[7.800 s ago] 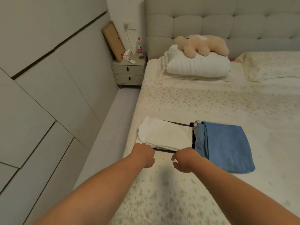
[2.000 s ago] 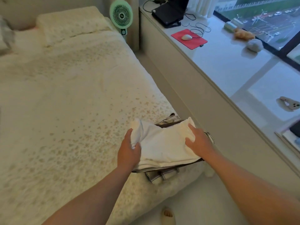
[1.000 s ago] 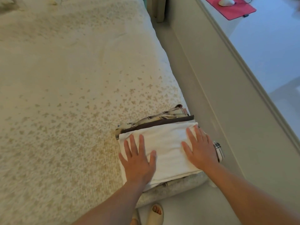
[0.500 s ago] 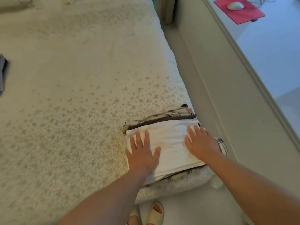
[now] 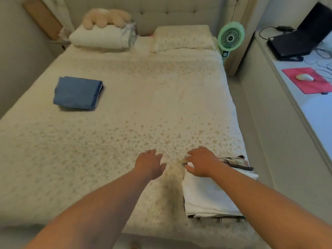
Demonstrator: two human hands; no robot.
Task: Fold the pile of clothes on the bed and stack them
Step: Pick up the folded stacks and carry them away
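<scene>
Both of my hands have come off the white folded garment point(image 5: 213, 194) that they were pressing flat half a second ago, and my view has swung up to take in the whole bed point(image 5: 125, 133). I read that as this stack being settled and done with for now.

My left hand point(image 5: 150, 167) hovers over bare sheet just left of the stack, fingers relaxed and slightly apart, holding nothing. My right hand point(image 5: 200, 163) is over the stack's far left corner, fingers spread and loose, gripping nothing; I cannot tell whether the fingertips touch the cloth.

The stack sits at the near right corner of the bed, close to the right edge: the white piece on top, a dark-edged layer and a plaid one point(image 5: 235, 160) peeking out at the far side. How many layers lie beneath I cannot count.

That leaves one folded blue garment point(image 5: 77, 93) lying alone near the left edge, well apart from the stack. So: two separate spots of folded clothes, no loose unfolded pile that I can see. My judgement is that the blue piece needs bringing across onto the white one to finish.
</scene>
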